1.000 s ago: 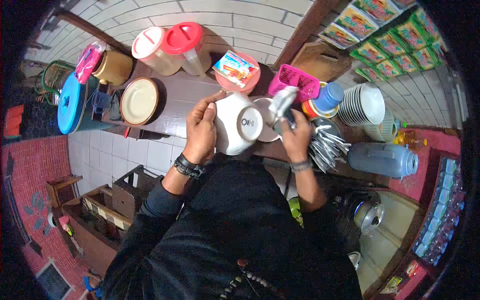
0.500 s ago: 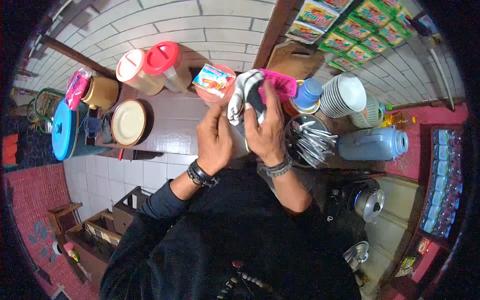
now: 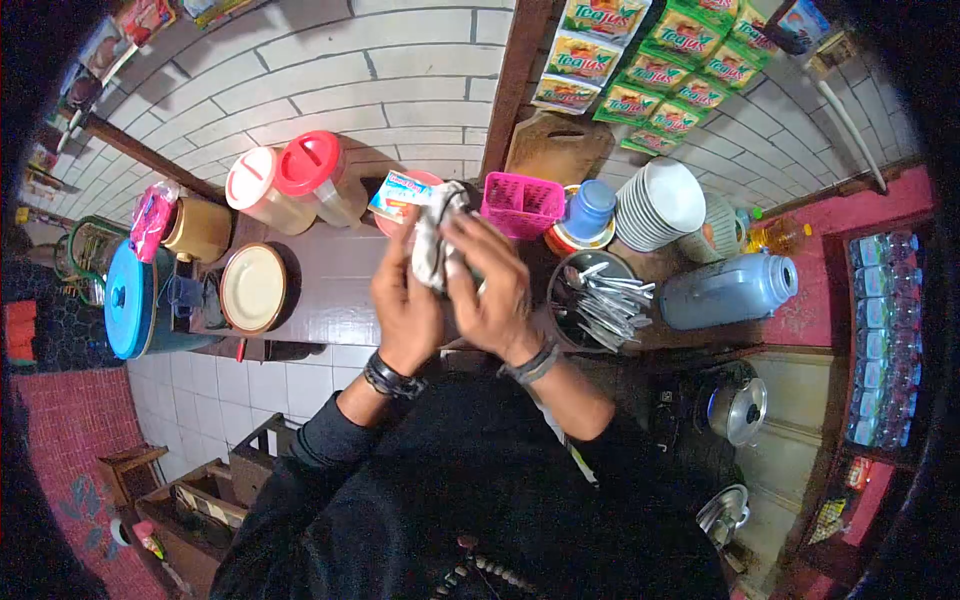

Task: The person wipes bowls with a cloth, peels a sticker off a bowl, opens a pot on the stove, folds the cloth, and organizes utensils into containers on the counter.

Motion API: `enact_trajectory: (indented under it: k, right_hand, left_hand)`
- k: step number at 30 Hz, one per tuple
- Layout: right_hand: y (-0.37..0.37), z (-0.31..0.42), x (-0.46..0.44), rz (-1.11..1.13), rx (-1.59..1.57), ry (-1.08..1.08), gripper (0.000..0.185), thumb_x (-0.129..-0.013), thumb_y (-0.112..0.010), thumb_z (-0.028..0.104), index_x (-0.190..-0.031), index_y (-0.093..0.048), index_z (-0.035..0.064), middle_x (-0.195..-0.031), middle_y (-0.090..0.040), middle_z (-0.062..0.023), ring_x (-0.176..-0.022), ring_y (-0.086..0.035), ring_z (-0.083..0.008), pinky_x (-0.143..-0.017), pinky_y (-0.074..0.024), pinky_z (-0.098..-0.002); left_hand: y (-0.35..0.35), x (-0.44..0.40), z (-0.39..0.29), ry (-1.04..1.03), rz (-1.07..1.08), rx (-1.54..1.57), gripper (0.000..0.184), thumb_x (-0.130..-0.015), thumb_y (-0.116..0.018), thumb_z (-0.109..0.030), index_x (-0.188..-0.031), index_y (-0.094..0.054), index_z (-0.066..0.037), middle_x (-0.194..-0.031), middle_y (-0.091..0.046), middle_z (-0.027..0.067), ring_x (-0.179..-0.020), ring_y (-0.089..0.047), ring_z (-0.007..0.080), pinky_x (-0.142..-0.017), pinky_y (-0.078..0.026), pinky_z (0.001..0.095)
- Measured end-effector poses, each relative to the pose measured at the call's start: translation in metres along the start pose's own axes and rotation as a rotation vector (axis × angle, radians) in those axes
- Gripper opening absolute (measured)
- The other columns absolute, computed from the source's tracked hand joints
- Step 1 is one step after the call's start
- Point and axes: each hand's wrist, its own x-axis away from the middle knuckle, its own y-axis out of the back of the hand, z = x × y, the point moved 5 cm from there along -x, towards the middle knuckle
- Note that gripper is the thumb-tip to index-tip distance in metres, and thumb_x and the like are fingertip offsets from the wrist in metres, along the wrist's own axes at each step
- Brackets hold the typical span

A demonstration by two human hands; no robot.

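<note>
A bunched white cloth with dark markings (image 3: 430,245) is held up in front of me, above the near side of the counter. My left hand (image 3: 408,315) grips it from the left, its fingers pointing up along the fabric. From the right, my right hand (image 3: 492,290) presses on the same cloth, with the fingers blurred and bent over it. Part of the cloth is hidden between the palms. Just behind it, a blue-and-white packet (image 3: 400,193) lies on a pink round container (image 3: 428,180), partly covered by the cloth.
On the brown counter (image 3: 335,285) stand a cream plate (image 3: 253,288), red-lidded pitcher (image 3: 318,175), pink basket (image 3: 522,205), pot of cutlery (image 3: 605,305), stacked white bowls (image 3: 665,205) and blue thermos (image 3: 725,290). A metal pot (image 3: 742,412) sits on the stove at right.
Both hands have moved left and a little down in view with the cloth, away from the pink basket. The right fingers have folded from upright to bent over the cloth. The view has shifted slightly.
</note>
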Motion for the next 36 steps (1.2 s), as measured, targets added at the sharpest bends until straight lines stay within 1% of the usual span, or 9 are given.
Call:
enact_trajectory:
  k: [6, 11, 13, 19, 23, 25, 28, 31, 36]
  right_hand:
    - [0.004, 0.023, 0.011, 0.034, 0.152, 0.153, 0.042, -0.09, -0.062, 0.018, -0.128, -0.067, 0.0021, -0.141, -0.061, -0.0173, -0.135, -0.051, -0.039, -0.116, -0.0353, -0.0513]
    - [0.001, -0.013, -0.018, 0.168, -0.254, -0.373, 0.039, -0.092, -0.061, 0.018, -0.127, -0.066, 0.0007, -0.123, -0.068, -0.0203, -0.116, -0.064, -0.0415, -0.104, -0.0474, -0.0476]
    - [0.01, 0.019, -0.019, 0.012, 0.038, 0.14, 0.036, -0.093, -0.061, 0.018, -0.124, -0.07, 0.0024, -0.128, -0.067, -0.0191, -0.12, -0.061, -0.0409, -0.105, -0.0459, -0.0488]
    - [0.003, 0.027, 0.034, 0.001, 0.262, 0.331, 0.042, -0.095, -0.06, 0.019, -0.132, -0.066, 0.0005, -0.146, -0.057, -0.0212, -0.137, -0.049, -0.0425, -0.117, -0.0352, -0.0515]
    - [0.007, -0.022, 0.054, -0.255, -0.357, -0.349, 0.05, -0.107, -0.05, 0.028, -0.146, -0.051, -0.0031, -0.151, -0.053, -0.0189, -0.139, -0.049, -0.0349, -0.117, -0.0355, -0.0467]
    - [-0.02, -0.082, 0.081, -0.366, -1.15, -0.751, 0.051, -0.11, -0.044, 0.035, -0.146, -0.052, 0.0005, -0.146, -0.057, -0.01, -0.133, -0.055, -0.0258, -0.115, -0.0398, -0.04]
    - [-0.004, -0.064, 0.078, -0.383, -1.44, -0.868, 0.055, -0.105, -0.046, 0.044, -0.143, -0.055, 0.0046, -0.141, -0.062, -0.0099, -0.13, -0.059, -0.028, -0.113, -0.045, -0.0453]
    - [0.022, -0.04, 0.061, -0.24, -1.526, -0.634, 0.054, -0.102, -0.056, 0.04, -0.144, -0.054, 0.0051, -0.141, -0.062, -0.0104, -0.132, -0.058, -0.0306, -0.114, -0.0431, -0.051]
    - [0.035, -0.047, 0.063, -0.182, -1.442, -0.664, 0.042, -0.09, -0.071, 0.017, -0.13, -0.065, 0.0019, -0.122, -0.071, -0.0092, -0.115, -0.065, -0.0244, -0.103, -0.0506, -0.0432]
  left_hand:
    - [0.01, -0.008, -0.003, 0.383, -0.083, 0.339, 0.049, -0.106, -0.043, -0.002, -0.155, -0.042, -0.007, -0.122, -0.067, 0.0143, -0.085, -0.062, 0.0093, -0.071, -0.052, 0.0247]
    - [0.009, 0.001, -0.011, -0.169, 0.049, -0.288, 0.058, -0.1, -0.048, -0.004, -0.157, -0.038, -0.005, -0.139, -0.06, 0.0135, -0.102, -0.065, 0.015, -0.086, -0.054, 0.0267]
    - [0.009, -0.009, -0.006, 0.164, -0.03, 0.257, 0.056, -0.101, -0.048, -0.001, -0.156, -0.039, -0.005, -0.139, -0.06, 0.0139, -0.102, -0.066, 0.0152, -0.086, -0.054, 0.0268]
    - [0.026, -0.023, 0.006, 0.29, -0.13, 0.392, 0.048, -0.103, -0.049, -0.002, -0.151, -0.046, -0.003, -0.142, -0.058, 0.0131, -0.123, -0.059, 0.0187, -0.105, -0.047, 0.0328]
    - [0.025, -0.024, -0.001, 0.296, -0.044, 0.506, 0.043, -0.104, -0.05, -0.01, -0.146, -0.052, 0.001, -0.15, -0.054, 0.0139, -0.139, -0.049, 0.0222, -0.118, -0.036, 0.0369]
    - [0.025, -0.022, -0.006, 0.264, -0.004, 0.444, 0.039, -0.105, -0.05, -0.01, -0.142, -0.056, 0.001, -0.145, -0.059, 0.0118, -0.132, -0.054, 0.0198, -0.114, -0.041, 0.0356]
    - [0.014, -0.019, -0.006, 0.239, 0.069, 0.494, 0.034, -0.109, -0.049, -0.016, -0.138, -0.06, -0.001, -0.131, -0.066, 0.0106, -0.115, -0.061, 0.0135, -0.1, -0.049, 0.0299]
    - [0.012, -0.018, 0.01, 0.258, 0.024, 0.5, 0.035, -0.109, -0.05, -0.019, -0.138, -0.06, -0.001, -0.131, -0.066, 0.01, -0.115, -0.061, 0.0134, -0.1, -0.048, 0.0299]
    - [0.015, -0.018, -0.003, 0.195, 0.047, 0.409, 0.036, -0.11, -0.05, -0.021, -0.138, -0.06, -0.001, -0.13, -0.066, 0.0086, -0.113, -0.06, 0.0124, -0.099, -0.048, 0.0288]
